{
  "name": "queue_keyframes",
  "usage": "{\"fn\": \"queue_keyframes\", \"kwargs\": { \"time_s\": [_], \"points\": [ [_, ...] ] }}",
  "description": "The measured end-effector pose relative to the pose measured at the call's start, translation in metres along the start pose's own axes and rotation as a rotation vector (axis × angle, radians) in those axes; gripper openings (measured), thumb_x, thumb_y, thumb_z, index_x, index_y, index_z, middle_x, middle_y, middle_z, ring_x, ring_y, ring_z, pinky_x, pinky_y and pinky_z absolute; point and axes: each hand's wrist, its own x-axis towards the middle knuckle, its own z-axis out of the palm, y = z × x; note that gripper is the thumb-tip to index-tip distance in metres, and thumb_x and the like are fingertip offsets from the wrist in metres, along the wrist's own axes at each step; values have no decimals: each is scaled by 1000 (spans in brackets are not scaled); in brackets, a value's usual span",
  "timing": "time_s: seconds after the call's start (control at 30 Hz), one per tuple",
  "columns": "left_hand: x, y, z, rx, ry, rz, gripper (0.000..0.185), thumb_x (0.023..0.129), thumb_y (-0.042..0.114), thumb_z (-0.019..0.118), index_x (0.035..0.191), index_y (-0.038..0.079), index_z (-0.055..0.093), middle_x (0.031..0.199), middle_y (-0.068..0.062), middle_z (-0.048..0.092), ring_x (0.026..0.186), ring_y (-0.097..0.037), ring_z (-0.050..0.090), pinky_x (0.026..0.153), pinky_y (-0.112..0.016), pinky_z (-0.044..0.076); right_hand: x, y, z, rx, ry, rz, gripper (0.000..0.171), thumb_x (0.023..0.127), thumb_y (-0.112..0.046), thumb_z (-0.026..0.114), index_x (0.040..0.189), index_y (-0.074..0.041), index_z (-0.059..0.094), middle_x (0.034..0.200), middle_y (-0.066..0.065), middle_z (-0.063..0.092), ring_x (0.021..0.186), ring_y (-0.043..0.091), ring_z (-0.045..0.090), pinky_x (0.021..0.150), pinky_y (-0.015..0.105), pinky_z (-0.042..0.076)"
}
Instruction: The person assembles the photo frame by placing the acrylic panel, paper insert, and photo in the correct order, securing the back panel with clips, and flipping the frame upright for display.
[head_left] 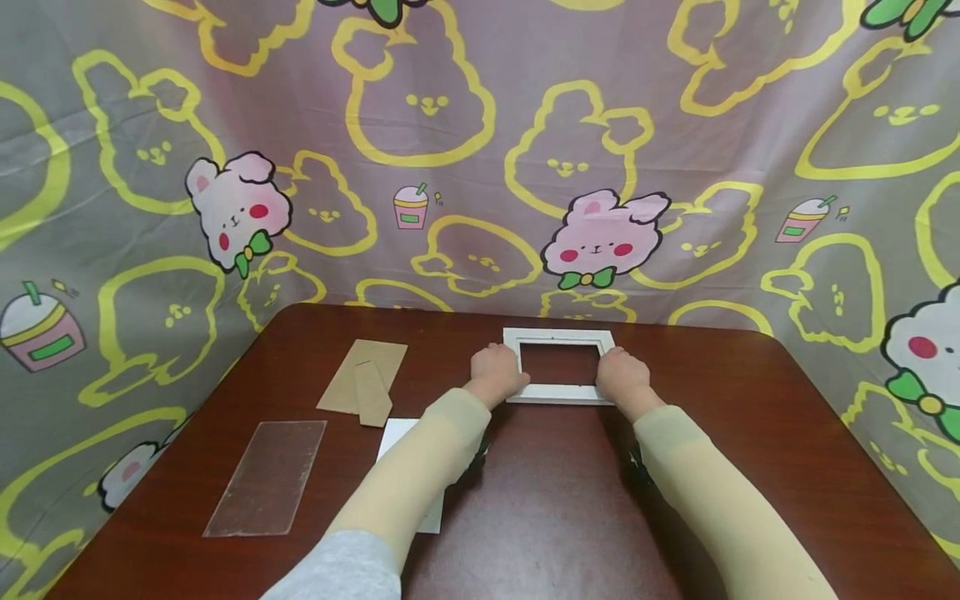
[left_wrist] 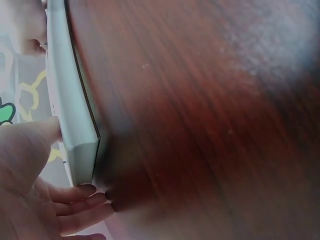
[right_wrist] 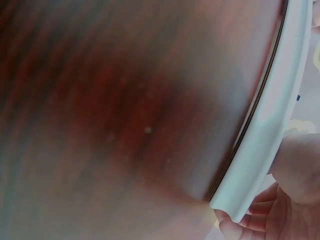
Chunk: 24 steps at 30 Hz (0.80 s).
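A white rectangular picture frame [head_left: 558, 395] is held near the back of the table, its middle an open window through which the dark tabletop shows. My left hand [head_left: 497, 372] grips its left side, and my right hand [head_left: 626, 380] grips the right side. In the left wrist view, the thumb lies on the frame [left_wrist: 75, 100] while the fingers bend about its end. The right wrist view has the right hand [right_wrist: 295, 185] at the other end, thumb on one face and fingers behind. Small dark tabs stick out at the frame's inner edge.
Left of the hands lies a brown backing board [head_left: 343, 377] with a stand leg [head_left: 371, 396] on it. Nearer and further left is a clear sheet [head_left: 272, 477]. A white sheet [head_left: 396, 430] is partly hidden under my left forearm. A patterned curtain [head_left: 465, 192] borders the table [head_left: 555, 500].
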Motion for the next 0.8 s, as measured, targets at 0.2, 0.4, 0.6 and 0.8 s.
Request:
{"fn": "queue_keyframes", "kwargs": {
  "time_s": [0.2,0.4,0.6,0.8],
  "points": [
    [3,0,-1,-33,23,8,64,90,44,59,132,-4,52,109,-11,66,93,-24,64,73,-36,51,-2,1,-3,1,10,4,45,94,-7,46,116,31,41,92,31,61,84,38,65,69,50,53],
    [6,-7,-2,-124,49,-28,69,87,42,63,135,-5,49,104,-11,68,89,-24,65,72,-38,51,-3,4,-9,32,69,-16,49,95,-14,49,118,29,41,91,31,63,81,39,66,67,51,53],
    [5,-15,-8,-212,108,-34,52,85,39,67,117,-2,58,92,-9,66,83,-23,65,70,-38,51,-9,7,-19,76,167,-69,60,94,-19,54,127,28,36,93,34,63,79,42,65,66,52,52],
    [-1,-19,-20,-316,138,18,34,84,29,69,100,1,59,83,-7,61,74,-21,60,66,-38,50,-19,8,-30,108,168,-74,64,93,-23,57,130,23,33,82,26,62,69,36,62,58,50,50]
  ]
}}
